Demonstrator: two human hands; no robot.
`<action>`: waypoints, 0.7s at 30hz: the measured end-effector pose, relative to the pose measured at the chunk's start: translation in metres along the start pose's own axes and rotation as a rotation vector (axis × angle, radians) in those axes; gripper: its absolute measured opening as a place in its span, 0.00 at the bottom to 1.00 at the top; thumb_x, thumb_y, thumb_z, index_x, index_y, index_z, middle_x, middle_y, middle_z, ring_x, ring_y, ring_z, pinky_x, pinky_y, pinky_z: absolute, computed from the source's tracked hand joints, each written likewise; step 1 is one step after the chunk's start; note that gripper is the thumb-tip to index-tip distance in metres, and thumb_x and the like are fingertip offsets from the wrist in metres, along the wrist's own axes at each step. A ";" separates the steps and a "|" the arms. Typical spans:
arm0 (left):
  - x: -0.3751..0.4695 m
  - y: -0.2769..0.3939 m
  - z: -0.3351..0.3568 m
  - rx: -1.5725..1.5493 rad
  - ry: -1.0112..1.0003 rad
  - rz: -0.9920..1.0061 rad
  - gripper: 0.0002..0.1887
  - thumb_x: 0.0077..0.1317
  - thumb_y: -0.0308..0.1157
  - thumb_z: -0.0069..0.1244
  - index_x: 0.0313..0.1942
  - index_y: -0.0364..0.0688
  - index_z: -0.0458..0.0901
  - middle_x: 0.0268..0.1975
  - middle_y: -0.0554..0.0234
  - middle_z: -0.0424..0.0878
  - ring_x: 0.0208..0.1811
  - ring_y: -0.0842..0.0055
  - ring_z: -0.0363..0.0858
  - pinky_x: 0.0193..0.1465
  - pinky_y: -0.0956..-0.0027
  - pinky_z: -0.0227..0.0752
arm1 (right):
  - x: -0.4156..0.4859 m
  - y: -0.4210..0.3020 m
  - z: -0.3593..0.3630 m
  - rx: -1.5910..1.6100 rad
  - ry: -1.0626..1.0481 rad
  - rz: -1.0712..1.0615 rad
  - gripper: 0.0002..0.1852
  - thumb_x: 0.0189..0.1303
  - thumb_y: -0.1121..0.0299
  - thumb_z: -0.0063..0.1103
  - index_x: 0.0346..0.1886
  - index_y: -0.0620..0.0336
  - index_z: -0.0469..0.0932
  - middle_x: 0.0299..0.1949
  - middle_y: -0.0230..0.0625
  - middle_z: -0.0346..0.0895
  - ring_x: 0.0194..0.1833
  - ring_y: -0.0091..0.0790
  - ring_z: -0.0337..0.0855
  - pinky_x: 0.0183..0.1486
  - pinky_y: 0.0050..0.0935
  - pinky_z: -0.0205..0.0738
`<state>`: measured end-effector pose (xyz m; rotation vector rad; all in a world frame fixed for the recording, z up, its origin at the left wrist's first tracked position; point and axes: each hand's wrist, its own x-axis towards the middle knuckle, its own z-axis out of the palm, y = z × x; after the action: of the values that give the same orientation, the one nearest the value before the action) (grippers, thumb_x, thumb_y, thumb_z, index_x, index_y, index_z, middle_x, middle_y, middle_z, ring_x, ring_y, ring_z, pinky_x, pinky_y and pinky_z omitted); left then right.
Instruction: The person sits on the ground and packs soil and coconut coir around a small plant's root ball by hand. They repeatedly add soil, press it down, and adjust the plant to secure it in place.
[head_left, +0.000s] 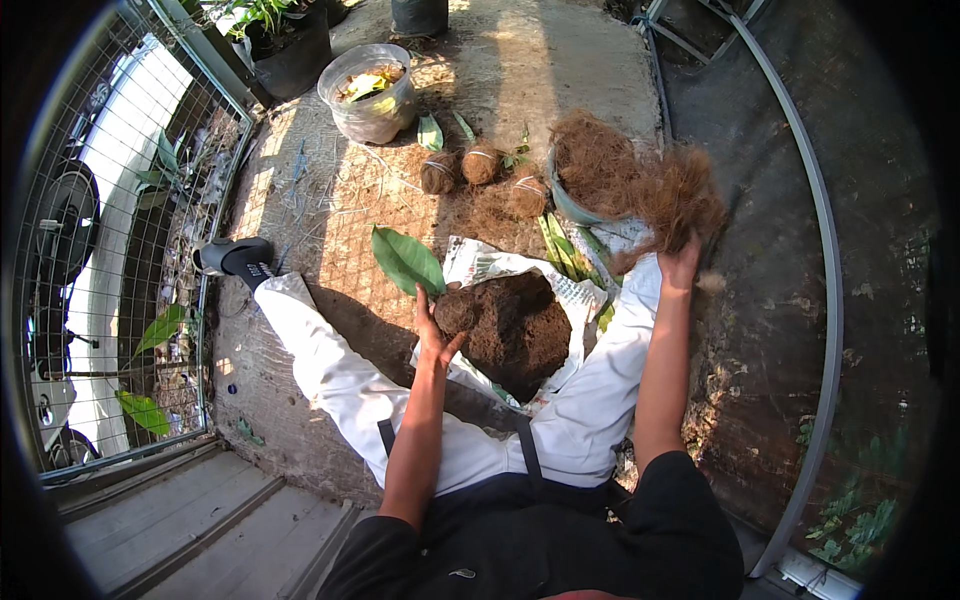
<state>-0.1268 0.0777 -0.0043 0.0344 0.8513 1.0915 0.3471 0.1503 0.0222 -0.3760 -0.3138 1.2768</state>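
Observation:
My left hand (431, 334) grips a small root ball (456, 311) wrapped in brown fibre, and one broad green leaf (407, 259) stands out from it. Just right of that hand is dark potting soil (517, 322) in an opened white plastic sack (581, 289) between my legs. A loose clump of coconut fibre (679, 195) is held up in my right hand (680, 259), beside my right leg. More coconut fibre (592, 161) heaps over a grey-green basin (564, 196), touching or nearly touching the held clump.
Three tied fibre balls (480, 163) sit on the concrete floor (360, 277) ahead. Behind them stands a clear plastic tub (373, 105) with leaf scraps. Cut long leaves (566, 251) lie by the sack. Wire mesh (142, 225) borders the left, dark sheeting (757, 262) the right.

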 end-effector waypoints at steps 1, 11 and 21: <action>-0.001 0.002 0.002 -0.038 -0.034 -0.009 0.41 0.64 0.73 0.41 0.50 0.40 0.82 0.47 0.54 0.87 0.42 0.63 0.87 0.40 0.62 0.82 | -0.002 0.010 0.004 -0.009 0.024 0.016 0.21 0.75 0.64 0.44 0.65 0.64 0.71 0.62 0.43 0.76 0.62 0.43 0.76 0.66 0.45 0.69; 0.010 0.006 -0.024 -0.127 -0.170 -0.032 0.38 0.66 0.70 0.43 0.47 0.39 0.81 0.46 0.51 0.86 0.45 0.62 0.85 0.48 0.58 0.81 | 0.028 0.018 0.064 -0.152 0.414 -0.197 0.23 0.73 0.60 0.43 0.66 0.61 0.70 0.64 0.42 0.73 0.64 0.46 0.73 0.65 0.48 0.69; 0.003 0.004 -0.022 -0.118 -0.051 -0.044 0.34 0.68 0.67 0.45 0.44 0.40 0.82 0.43 0.54 0.86 0.41 0.65 0.85 0.43 0.64 0.80 | 0.088 0.047 0.038 -0.604 0.174 0.209 0.36 0.63 0.59 0.66 0.71 0.62 0.62 0.68 0.45 0.67 0.66 0.48 0.70 0.66 0.45 0.67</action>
<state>-0.1431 0.0739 -0.0198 -0.0543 0.7373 1.0938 0.3129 0.2504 0.0375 -1.0510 -0.5214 1.3255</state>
